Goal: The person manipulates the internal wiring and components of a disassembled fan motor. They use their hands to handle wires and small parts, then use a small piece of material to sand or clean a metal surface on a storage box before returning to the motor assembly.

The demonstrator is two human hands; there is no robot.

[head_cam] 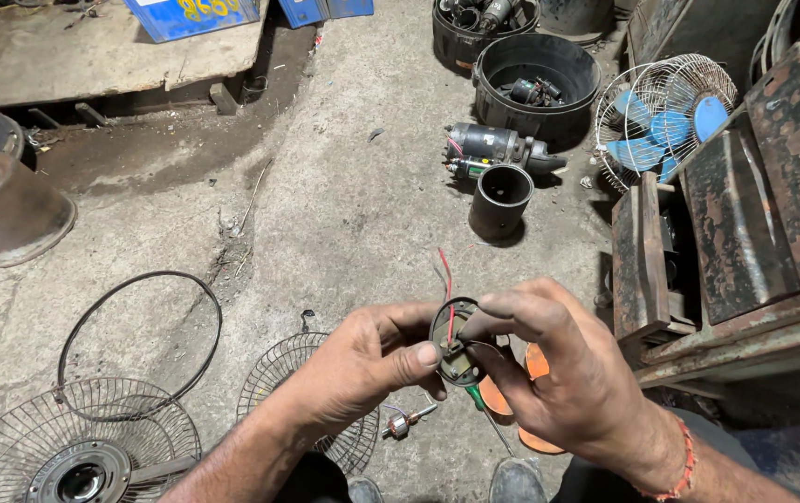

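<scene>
My left hand (362,363) and my right hand (563,368) together hold a small round dark part (453,346) with a black ring rim and a red wire (445,279) sticking up from it. My left thumb presses on its lower left edge; my right fingers pinch its right side. Below my hands on the concrete floor lie a green-handled screwdriver (480,406), a small motor armature (402,425) and orange fan blades (512,396), partly hidden by my right hand.
Wire fan guards (274,382) (74,447) and a loose black ring (139,335) lie at lower left. A starter motor (498,149), a black cylinder (500,197), round black tubs (535,88) and a blue-bladed fan (665,116) sit ahead. Rusty metal boxes (745,214) stand at right.
</scene>
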